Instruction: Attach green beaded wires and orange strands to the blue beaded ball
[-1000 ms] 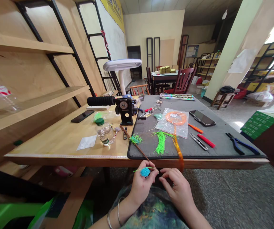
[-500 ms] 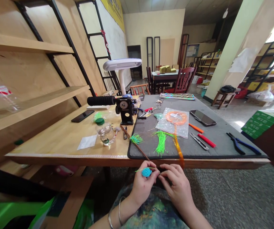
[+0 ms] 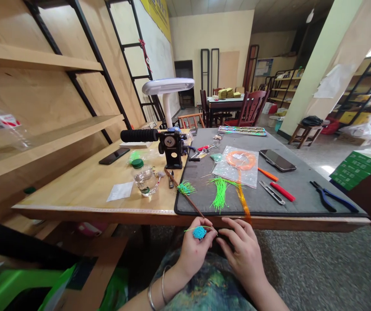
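Note:
My left hand (image 3: pixel 192 250) is closed around a thin brown stick (image 3: pixel 194 206), which slants from the table edge down into my fingers. A round cluster of bright blue beads (image 3: pixel 199 232) rests at the thumb and forefinger, with a thin green strand beside it. My right hand (image 3: pixel 245 248) faces it, thumb and forefinger pinched close to the stick's near end; whatever they hold is too small to make out. Farther up the stick sits a green and teal tuft (image 3: pixel 185 187). Bright green strands (image 3: pixel 219 196) lie on the grey mat (image 3: pixel 198 172).
On the mat are a plastic bag with an orange coil (image 3: pixel 241 160), thread snips (image 3: pixel 272 192), a red tool (image 3: pixel 282 191), blue-handled pliers (image 3: pixel 329 198) and a phone (image 3: pixel 278 160). Leftward stand a black winding device (image 3: pixel 173 149) and a water jar (image 3: pixel 145 181).
The whole view has shifted slightly to the left. Both hands keep nearly the same position, and the right fingers have moved a little near the stick's end.

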{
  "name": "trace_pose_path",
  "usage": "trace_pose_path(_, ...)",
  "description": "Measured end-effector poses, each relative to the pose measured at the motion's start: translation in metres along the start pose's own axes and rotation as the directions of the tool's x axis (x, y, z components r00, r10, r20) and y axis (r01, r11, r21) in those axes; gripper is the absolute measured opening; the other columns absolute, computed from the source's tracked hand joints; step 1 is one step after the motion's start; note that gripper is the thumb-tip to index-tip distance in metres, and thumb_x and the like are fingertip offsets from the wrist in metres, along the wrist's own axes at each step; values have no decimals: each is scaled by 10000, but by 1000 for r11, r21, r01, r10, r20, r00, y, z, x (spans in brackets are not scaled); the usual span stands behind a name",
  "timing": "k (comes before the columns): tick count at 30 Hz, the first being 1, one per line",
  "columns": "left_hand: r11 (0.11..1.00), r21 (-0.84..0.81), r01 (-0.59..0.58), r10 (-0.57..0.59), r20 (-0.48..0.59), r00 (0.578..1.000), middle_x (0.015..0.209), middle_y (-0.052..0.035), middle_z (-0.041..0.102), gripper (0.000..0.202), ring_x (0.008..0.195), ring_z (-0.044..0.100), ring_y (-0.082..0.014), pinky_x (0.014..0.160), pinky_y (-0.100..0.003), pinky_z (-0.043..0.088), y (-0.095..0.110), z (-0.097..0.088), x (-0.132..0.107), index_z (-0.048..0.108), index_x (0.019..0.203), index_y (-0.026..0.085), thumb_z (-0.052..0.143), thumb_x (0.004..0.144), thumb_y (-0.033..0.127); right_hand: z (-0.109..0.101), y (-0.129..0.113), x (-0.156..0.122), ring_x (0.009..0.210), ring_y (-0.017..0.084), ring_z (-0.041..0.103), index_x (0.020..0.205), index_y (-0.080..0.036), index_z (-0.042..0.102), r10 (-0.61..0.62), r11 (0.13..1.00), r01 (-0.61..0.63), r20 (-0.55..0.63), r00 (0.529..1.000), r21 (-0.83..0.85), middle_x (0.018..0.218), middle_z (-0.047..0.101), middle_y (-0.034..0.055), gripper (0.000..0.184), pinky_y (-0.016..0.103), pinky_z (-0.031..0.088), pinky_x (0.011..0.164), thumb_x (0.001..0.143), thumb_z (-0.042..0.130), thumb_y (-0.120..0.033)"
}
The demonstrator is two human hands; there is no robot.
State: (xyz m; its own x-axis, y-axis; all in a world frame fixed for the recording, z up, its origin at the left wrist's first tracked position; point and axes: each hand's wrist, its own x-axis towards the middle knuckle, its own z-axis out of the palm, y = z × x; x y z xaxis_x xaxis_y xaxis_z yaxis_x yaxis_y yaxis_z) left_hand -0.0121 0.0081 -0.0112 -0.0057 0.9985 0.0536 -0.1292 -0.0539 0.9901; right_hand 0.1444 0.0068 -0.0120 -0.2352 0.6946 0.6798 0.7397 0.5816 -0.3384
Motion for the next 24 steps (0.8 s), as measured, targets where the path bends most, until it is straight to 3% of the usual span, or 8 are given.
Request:
trace_pose_path(2, 1000, -5, 6, -6, -12, 1000, 671, 46, 586, 231, 526, 507, -85, 524, -195, 424, -1, -1, 1, 522, 876, 190, 692, 780, 314, 0, 3, -2, 1011, 268, 570, 945, -242, 690, 4, 1000, -4, 2, 1000, -19, 1134, 690, 72, 122, 427, 490, 848, 839, 632, -261)
trace_pose_path(4, 1000, -7, 9, -9, -20, 1000, 664, 46, 588, 236, 518, 508, -86, 519, -196, 422, -2, -1, 1, 525, 883, 191, 693, 780, 320, -1, 4, -3, 1020, 271, 566, 850, -241, 686, 4, 999, -4, 12, 1000, -32, 1134, 690, 68, 64, 427, 478, 847, 845, 625, -260)
trace_pose_path(7, 1000, 1, 9, -9, -21, 1000, 658, 44, 588, 232, 517, 516, -90, 512, -196, 423, -1, 1, 0, 535, 865, 190, 700, 774, 325, 0, 0, -1, 1012, 261, 565, 727, -242, 659, -4, 999, 5, 24, 1000, -39, 1112, 702, 48, 156, 412, 461, 834, 867, 591, -239)
trace_pose_path(10, 1000, -4, 8, -8, -9, 1000, 652, 44, 594, 231, 519, 518, -90, 509, -192, 424, 0, 1, -1, 538, 860, 190, 701, 773, 330, -1, -3, 1, 1008, 257, 565, 743, -246, 664, -10, 999, 11, 25, 1000, -40, 1104, 708, 38, 147, 401, 446, 827, 872, 593, -244)
trace_pose_path(14, 1000, -8, 11, -11, -14, 1000, 661, 40, 598, 239, 520, 517, -88, 511, -196, 427, 0, 1, 0, 533, 850, 186, 705, 764, 329, -3, 2, -3, 1016, 275, 557, 898, -252, 681, 2, 998, 0, 32, 999, -58, 1136, 694, 52, 82, 412, 435, 823, 849, 636, -300)
trace_pose_path(20, 1000, -10, 9, -9, -14, 1000, 647, 43, 582, 235, 510, 501, -86, 507, -198, 414, 1, 2, 0, 529, 858, 186, 698, 769, 324, -3, 1, -1, 995, 261, 563, 709, -239, 643, -17, 997, 19, 23, 1000, -81, 1100, 712, 38, 177, 386, 420, 787, 876, 587, -258)
trace_pose_path(24, 1000, -16, 13, -13, 1, 1000, 648, 44, 586, 237, 514, 502, -88, 509, -196, 410, -1, 2, -1, 529, 861, 190, 696, 771, 332, -3, -2, 2, 982, 252, 577, 722, -249, 660, -25, 997, 27, 17, 1000, -77, 1094, 719, 30, 187, 379, 422, 786, 885, 569, -264)
